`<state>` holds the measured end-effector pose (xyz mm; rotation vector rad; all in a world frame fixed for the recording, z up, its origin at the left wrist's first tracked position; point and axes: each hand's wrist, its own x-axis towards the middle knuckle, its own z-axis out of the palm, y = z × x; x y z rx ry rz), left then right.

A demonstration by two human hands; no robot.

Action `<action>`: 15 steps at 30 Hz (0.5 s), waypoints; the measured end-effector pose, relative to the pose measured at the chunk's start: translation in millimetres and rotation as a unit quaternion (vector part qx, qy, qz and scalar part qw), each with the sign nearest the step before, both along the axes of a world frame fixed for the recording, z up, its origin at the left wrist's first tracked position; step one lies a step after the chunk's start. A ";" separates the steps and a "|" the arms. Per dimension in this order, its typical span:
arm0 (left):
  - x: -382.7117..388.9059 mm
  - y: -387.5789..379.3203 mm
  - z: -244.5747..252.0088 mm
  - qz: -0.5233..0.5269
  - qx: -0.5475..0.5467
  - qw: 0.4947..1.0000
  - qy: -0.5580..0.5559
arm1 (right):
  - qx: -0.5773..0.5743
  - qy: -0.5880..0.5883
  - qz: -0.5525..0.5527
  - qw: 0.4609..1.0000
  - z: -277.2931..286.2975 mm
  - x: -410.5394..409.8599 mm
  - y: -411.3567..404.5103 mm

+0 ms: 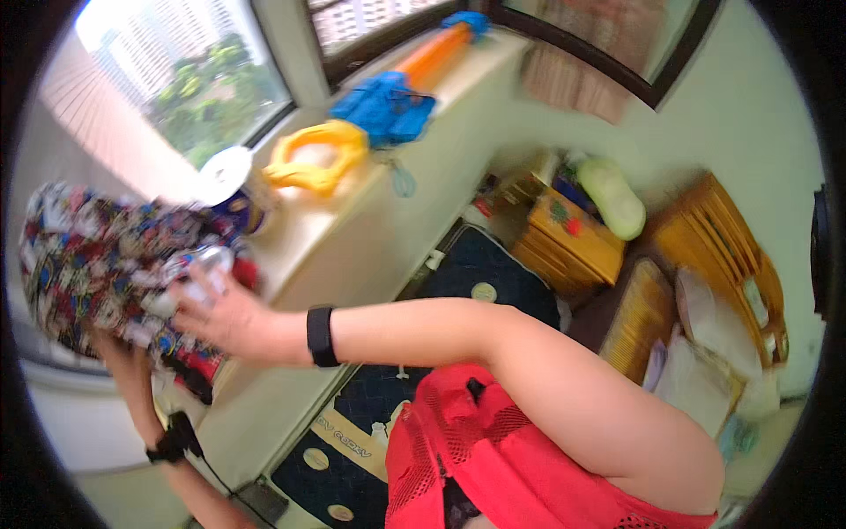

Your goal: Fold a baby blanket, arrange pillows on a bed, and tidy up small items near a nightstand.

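A multicoloured patterned cloth item (106, 264), bulky and blurred, is raised beside the window at the left. My left hand (109, 340) reaches up to its lower side; the cloth hides most of the fingers, so their grip cannot be made out. With fingers spread, my right hand (228, 321) lies at the near face of the cloth and appears to touch it. A shiny, pale, blurred thing (215, 258) shows just beyond my right fingertips. Right behind the cloth stands a tub with a white lid (228, 175) on the windowsill (297, 238).
Farther along the sill lie a yellow ring-shaped thing (353, 142), blue fabric (383, 109) and an orange tube-like thing (436, 56). An open window frame (654, 92) juts out above. On the floor is a dark mat (357, 502). A wooden cabinet (575, 231) bears a pale green gourd (611, 195).
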<state>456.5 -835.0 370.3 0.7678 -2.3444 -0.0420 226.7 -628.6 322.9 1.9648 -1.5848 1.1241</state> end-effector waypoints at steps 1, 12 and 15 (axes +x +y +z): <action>-34.1 45.0 15.0 0.016 -0.013 0.999 0.034 | 0.002 -0.007 0.035 0.999 -6.4 -10.1 16.8; -188.3 322.1 -151.6 -0.391 0.156 0.886 -0.193 | 0.381 -0.263 -0.002 0.886 -163.5 -96.0 268.2; -231.7 356.1 -194.9 -0.444 0.220 0.834 -0.242 | 0.473 -0.276 -0.077 0.833 -182.6 -119.7 357.3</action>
